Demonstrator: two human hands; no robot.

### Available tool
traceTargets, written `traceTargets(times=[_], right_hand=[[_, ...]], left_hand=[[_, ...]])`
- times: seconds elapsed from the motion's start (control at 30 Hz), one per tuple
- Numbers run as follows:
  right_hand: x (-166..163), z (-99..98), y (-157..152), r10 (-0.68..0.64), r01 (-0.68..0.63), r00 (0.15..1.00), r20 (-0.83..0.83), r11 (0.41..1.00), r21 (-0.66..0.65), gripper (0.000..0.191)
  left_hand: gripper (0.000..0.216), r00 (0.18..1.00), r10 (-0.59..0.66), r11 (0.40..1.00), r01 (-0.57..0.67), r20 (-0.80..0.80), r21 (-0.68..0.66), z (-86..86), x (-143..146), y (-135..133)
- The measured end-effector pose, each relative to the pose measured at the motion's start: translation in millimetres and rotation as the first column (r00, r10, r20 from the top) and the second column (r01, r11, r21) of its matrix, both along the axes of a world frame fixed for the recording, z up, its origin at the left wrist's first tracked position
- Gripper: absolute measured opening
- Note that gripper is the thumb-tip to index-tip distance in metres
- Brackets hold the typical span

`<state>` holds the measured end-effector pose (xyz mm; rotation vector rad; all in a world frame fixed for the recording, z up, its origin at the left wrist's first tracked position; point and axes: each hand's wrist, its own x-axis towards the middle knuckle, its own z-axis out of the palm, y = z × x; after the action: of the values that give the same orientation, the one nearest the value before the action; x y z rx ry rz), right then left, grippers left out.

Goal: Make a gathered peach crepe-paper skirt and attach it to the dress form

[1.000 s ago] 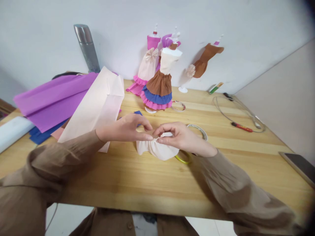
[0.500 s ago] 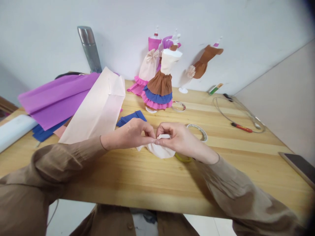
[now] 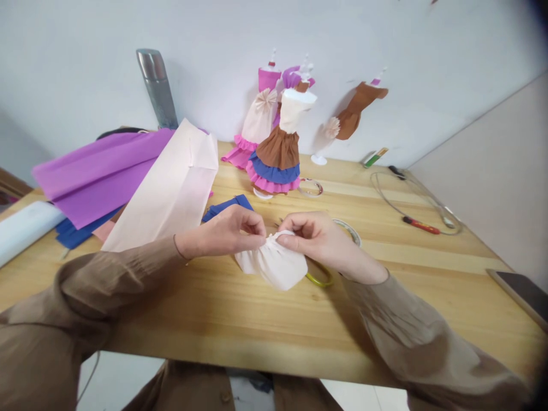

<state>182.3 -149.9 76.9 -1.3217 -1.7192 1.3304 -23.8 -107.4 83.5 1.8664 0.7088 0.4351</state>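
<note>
Both hands pinch the gathered upper edge of a small cream piece of crepe paper or cloth (image 3: 278, 265), which fans out in pleats below the fingers. My left hand (image 3: 233, 230) holds its left end between thumb and fingertips. My right hand (image 3: 314, 237) grips the edge a little to the right, thumb in front. Behind the hands lies folded blue material (image 3: 229, 206). A yellow ring (image 3: 320, 278), perhaps a tape roll, is partly hidden beside the right hand, and a white tape roll (image 3: 351, 231) sits behind it.
Miniature dress forms in layered outfits (image 3: 278, 148) stand along the wall, with a brown one (image 3: 357, 111) to their right. Purple (image 3: 107, 171) and cream sheets (image 3: 171, 182) cover the left side near a grey flask (image 3: 157, 88). A cable (image 3: 381, 194), red-handled tool (image 3: 422, 225) and phone (image 3: 524, 291) lie right.
The cream piece now shows more of its pleated lower part, hanging further toward me. My fingers have shifted slightly apart along its gathered edge.
</note>
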Motion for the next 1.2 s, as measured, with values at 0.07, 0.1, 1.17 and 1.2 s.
traceTargets(times=[0.07,0.1,1.17,1.2], right_hand=[[-1.0,-0.5,0.0,-0.016,0.016,1.000,-0.021,1.000,-0.009,0.027],[-1.5,-0.7,0.1,-0.029,0.028,0.999,-0.032,1.000,-0.011,0.027],[-4.0,-2.4,2.2,-0.127,0.128,0.989,-0.076,0.992,0.010,0.025],[-3.9,-2.9,2.5,-0.130,0.131,0.988,-0.077,0.991,0.008,0.025]], left_hand=[[0.012,1.000,-0.008,1.000,0.008,0.013,-0.021,-2.8,-0.6,0.2],[0.015,1.000,-0.002,1.000,0.002,0.023,0.023,-4.7,-0.9,0.3],[0.018,0.977,0.018,0.819,-0.137,0.214,0.557,-22.3,-2.8,4.8],[0.018,0.977,0.015,0.826,-0.131,0.211,0.549,-22.1,-2.8,4.9]])
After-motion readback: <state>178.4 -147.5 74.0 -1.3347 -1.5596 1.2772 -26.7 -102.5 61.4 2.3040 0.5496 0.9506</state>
